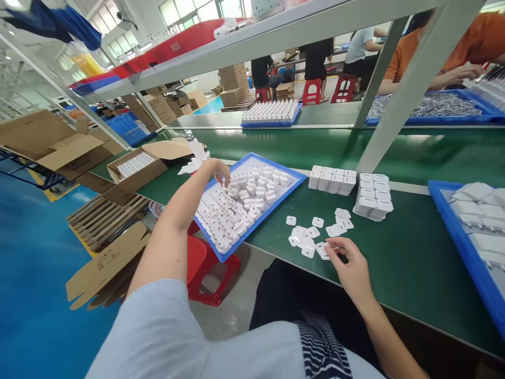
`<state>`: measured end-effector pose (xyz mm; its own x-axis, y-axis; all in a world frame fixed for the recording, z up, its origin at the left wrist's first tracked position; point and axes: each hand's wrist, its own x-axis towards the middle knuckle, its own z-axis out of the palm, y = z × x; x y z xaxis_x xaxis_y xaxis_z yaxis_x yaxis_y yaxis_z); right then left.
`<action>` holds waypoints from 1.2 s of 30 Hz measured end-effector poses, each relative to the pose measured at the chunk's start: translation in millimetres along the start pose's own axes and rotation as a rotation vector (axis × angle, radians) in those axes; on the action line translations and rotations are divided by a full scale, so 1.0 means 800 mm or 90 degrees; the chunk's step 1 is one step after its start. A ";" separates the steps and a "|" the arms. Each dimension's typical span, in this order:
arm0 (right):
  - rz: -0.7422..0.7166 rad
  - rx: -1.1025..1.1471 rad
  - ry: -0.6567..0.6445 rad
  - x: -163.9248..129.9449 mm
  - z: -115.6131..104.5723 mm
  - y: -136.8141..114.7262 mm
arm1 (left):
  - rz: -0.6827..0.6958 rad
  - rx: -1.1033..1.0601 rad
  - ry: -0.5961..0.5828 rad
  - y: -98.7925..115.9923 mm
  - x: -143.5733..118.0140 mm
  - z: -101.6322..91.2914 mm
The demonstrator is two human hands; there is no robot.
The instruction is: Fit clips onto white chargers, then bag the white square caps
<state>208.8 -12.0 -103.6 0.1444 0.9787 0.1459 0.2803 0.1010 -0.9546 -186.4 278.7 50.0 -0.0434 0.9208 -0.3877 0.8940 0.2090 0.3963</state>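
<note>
My left hand (221, 172) reaches over the far left part of a blue-rimmed tray (284, 192), fingers pointing down and drawn together at the small white plastic parts (258, 190). What its fingertips hold, if anything, is hidden. At the near edge of the green table, my right hand (351, 263) pinches a thin white card with rounded corners (324, 251). More loose white cards (305, 239) lie scattered just beyond and left of it. In the tray, parts at the near left stand in close rows; those at the far right are spread loosely.
Two stacked blocks of white cards, one block (332, 180) and another block (373, 196), stand behind the loose ones. Another blue tray (453, 221) is at the right. A shelf post (410, 89) rises beyond the table. A red stool (205, 268) stands below left. Co-workers sit across the line.
</note>
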 end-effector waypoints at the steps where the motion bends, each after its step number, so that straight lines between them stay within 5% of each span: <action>1: 0.013 0.007 -0.021 0.007 -0.001 -0.008 | -0.016 -0.008 -0.025 -0.006 -0.008 -0.009; 3: 0.023 0.012 -0.081 0.028 0.000 -0.029 | -0.037 -0.031 -0.064 -0.018 -0.022 -0.020; 6: 0.021 0.001 -0.200 0.072 0.020 -0.069 | -0.028 -0.073 -0.021 -0.032 -0.036 -0.013; 11: -0.042 -0.053 -0.352 0.141 0.108 -0.114 | -0.037 -0.111 0.053 -0.041 -0.039 0.043; 16: -0.096 -0.144 -0.377 0.165 0.181 -0.120 | -0.018 -0.115 0.045 -0.044 -0.042 0.072; 26: -0.179 -0.348 -0.447 0.182 0.215 -0.136 | 0.042 -0.121 0.056 -0.053 -0.048 0.064; 36: -0.134 -0.455 -0.407 0.196 0.254 -0.157 | 0.074 -0.099 0.118 -0.059 -0.064 0.078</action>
<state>3.7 164.9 -13.9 -0.4570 0.8864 -0.0741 0.7803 0.3595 -0.5117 -198.5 201.0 -0.3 -0.0373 0.9832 -0.1788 0.8189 0.1326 0.5584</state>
